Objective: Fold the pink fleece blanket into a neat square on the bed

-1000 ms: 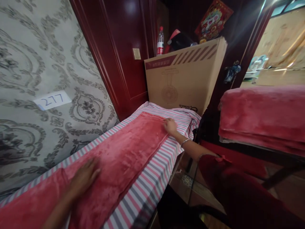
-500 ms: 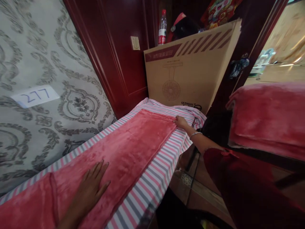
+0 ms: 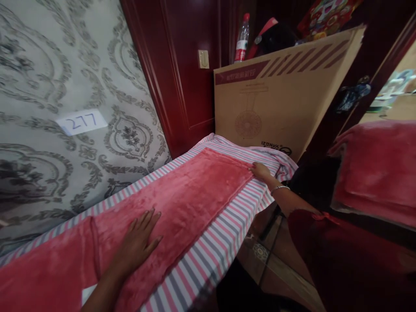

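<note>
A red plush blanket point(image 3: 195, 195), folded into a long strip, lies on a pink, grey and white striped sheet point(image 3: 224, 234) over a narrow table. My left hand point(image 3: 138, 242) rests flat on the near part of the blanket, fingers spread and holding nothing. My right hand point(image 3: 260, 170), with a bracelet on the wrist, reaches to the blanket's far right corner and its fingers close on that edge. A second fold of the red blanket point(image 3: 42, 273) lies at the near left.
A large cardboard box point(image 3: 279, 104) stands at the table's far end, with a water bottle point(image 3: 242, 39) behind it. Patterned wallpaper with a "277" label point(image 3: 81, 122) runs along the left, beside dark red wood panelling point(image 3: 182, 65). More red blankets point(image 3: 377, 164) are stacked at the right.
My right hand slid from the blanket's far end to its far right corner. My left hand moved slightly forward on the blanket and spread its fingers. The view shifted left.
</note>
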The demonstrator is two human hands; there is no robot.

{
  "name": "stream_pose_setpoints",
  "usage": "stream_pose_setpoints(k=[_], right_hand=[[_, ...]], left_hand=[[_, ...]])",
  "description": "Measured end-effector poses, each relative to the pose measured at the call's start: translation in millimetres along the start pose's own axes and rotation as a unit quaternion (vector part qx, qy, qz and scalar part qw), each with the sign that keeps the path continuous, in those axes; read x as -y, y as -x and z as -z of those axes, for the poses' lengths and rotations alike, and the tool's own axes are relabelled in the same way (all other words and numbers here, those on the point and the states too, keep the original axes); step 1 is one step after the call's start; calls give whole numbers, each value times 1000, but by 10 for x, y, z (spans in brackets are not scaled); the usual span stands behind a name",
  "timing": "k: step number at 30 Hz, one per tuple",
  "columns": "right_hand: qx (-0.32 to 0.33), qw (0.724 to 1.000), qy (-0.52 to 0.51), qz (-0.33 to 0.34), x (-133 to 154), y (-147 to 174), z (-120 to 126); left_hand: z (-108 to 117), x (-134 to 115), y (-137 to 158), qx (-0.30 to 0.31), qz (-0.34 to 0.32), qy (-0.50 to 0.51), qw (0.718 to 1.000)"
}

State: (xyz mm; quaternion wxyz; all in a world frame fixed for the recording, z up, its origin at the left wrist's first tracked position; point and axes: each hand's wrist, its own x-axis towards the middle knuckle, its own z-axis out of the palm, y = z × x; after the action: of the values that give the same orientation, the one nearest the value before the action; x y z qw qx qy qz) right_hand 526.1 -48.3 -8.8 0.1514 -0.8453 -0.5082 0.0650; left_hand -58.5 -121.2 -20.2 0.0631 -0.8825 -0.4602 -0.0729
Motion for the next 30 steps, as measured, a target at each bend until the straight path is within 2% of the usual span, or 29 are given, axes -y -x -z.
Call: stream_pose_setpoints(k=[6,12,16,22,26,30], right_hand=[[-2,1000,-16,4,16,51,19],[26,998,-56,18,7,7,83],[51,994,-91,21,58,-120,97],[42,987,-152,-15,46,-277,87],[15,967,-251,-41,-29,-268,60],[-19,918,-392,-56,-13,-140,-70]], left_hand=[[4,-36,41,-63,2,-3,998],[25,-66,37,-10,28,-8,1000],[21,-54,40,-21,23,-6,1000],[-16,-28,49,-30,23,-14,999],[-11,-27,46,-29,23,-18,999],[6,-43,36,-21,30,-13,999]])
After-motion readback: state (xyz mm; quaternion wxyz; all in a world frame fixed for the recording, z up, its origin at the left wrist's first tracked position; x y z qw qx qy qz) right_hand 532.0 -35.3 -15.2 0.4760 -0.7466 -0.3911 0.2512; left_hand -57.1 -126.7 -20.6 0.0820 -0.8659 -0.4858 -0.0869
